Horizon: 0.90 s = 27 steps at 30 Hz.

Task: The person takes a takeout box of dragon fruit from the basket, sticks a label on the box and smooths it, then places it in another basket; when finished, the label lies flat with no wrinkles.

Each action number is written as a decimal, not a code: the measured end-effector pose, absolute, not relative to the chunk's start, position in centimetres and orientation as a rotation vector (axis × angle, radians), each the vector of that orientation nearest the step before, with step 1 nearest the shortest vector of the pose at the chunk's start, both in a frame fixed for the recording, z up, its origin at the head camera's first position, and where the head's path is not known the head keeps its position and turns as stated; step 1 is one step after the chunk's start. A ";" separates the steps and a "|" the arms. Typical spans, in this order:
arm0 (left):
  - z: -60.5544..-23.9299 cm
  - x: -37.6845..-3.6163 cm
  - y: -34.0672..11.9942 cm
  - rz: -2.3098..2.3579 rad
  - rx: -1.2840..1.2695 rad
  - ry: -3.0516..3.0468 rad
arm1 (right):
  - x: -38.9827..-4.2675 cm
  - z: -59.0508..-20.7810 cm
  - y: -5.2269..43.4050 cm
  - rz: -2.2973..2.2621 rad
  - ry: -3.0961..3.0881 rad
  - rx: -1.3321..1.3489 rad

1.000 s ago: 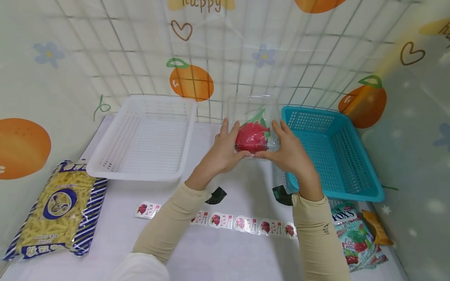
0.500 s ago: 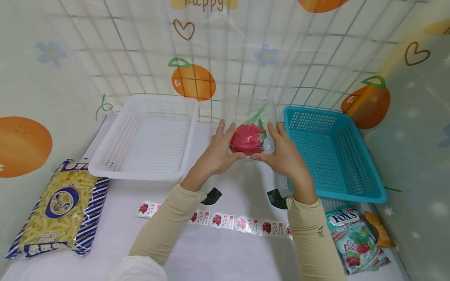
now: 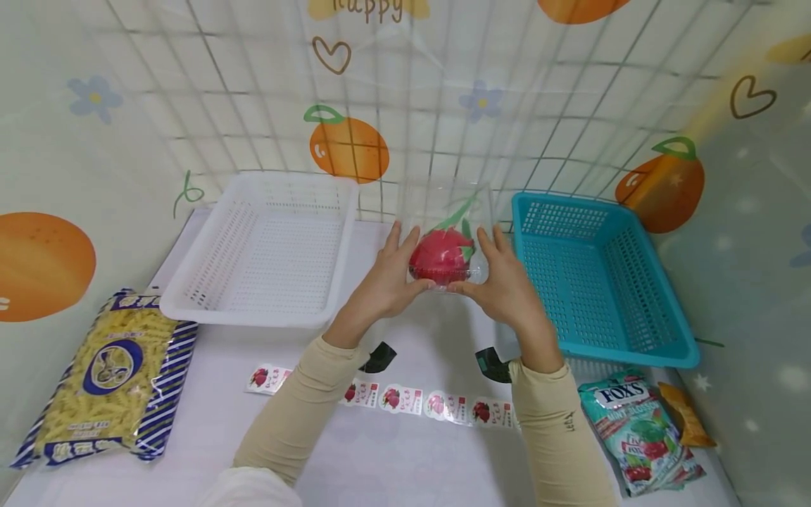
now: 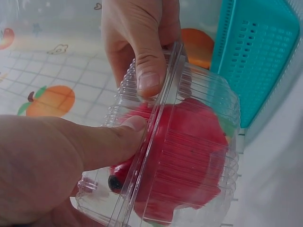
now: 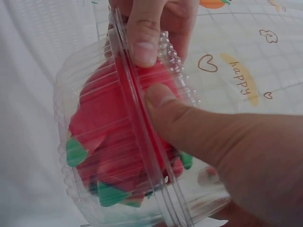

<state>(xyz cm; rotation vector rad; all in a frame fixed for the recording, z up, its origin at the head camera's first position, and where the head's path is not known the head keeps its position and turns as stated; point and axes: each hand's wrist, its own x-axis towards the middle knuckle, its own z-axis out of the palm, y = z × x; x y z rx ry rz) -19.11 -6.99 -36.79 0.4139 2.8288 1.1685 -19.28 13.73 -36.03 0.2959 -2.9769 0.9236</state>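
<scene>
I have the clear clamshell box (image 3: 447, 236) held up off the tabletop (image 3: 405, 465), between the white basket (image 3: 262, 248) and the blue basket (image 3: 595, 271), with the red dragon fruit (image 3: 441, 255) already inside it. My left hand (image 3: 386, 282) grips the box's left side and my right hand (image 3: 503, 285) its right side; in both wrist views the thumbs press on the box right beside the rim seam while the fingers (image 4: 147, 61) curl round from the far side. The lid looks brought down over the fruit, but I cannot tell whether the rim has snapped shut all the way round. So I judge the packing itself as nearly finished and the sealing in hand. The sticker strip (image 3: 405, 400) lies on the tabletop nearer to me than the box, apparently untouched, and both baskets hold nothing I can see.
</scene>
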 end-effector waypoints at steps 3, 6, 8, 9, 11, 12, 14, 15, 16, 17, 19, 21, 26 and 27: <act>-37.0 -19.1 -7.1 1.170 0.409 2.832 | -19.3 -36.4 13.6 0.928 -2.976 0.291; -37.3 -19.2 -7.2 1.173 0.406 2.834 | -19.3 -36.7 13.4 0.934 -2.975 0.279; -37.5 -19.2 -7.2 1.179 0.403 2.835 | -19.3 -36.9 13.4 0.940 -2.976 0.269; -37.7 -19.3 -7.2 1.182 0.402 2.835 | -19.3 -37.0 13.3 0.943 -2.975 0.266; -38.0 -19.3 -7.2 1.182 0.400 2.834 | -19.3 -37.2 13.3 0.948 -2.971 0.271; -38.1 -19.4 -7.2 1.185 0.398 2.831 | -19.3 -37.3 13.3 0.951 -2.970 0.273; -38.4 -19.5 -7.2 1.188 0.393 2.826 | -19.3 -37.4 13.3 0.957 -2.971 0.278; -38.6 -19.5 -7.2 1.190 0.392 2.824 | -19.4 -37.5 13.2 0.960 -2.972 0.280; -38.7 -19.5 -7.1 1.193 0.390 2.822 | -19.4 -37.5 13.2 0.961 -2.974 0.282; -38.8 -19.6 -7.1 1.197 0.390 2.822 | -19.4 -37.6 13.2 0.962 -2.976 0.280; -39.0 -19.6 -7.1 1.208 0.392 2.820 | -19.4 -37.8 13.2 0.965 -2.979 0.279; -39.2 -19.7 -7.1 1.212 0.397 2.822 | -19.5 -38.0 13.2 0.966 -2.978 0.280; -39.8 -19.9 -7.2 1.200 0.397 2.831 | -19.7 -38.6 13.2 0.965 -2.983 0.276; -39.9 -19.9 -7.2 1.197 0.397 2.834 | -19.8 -38.7 13.2 0.964 -2.984 0.278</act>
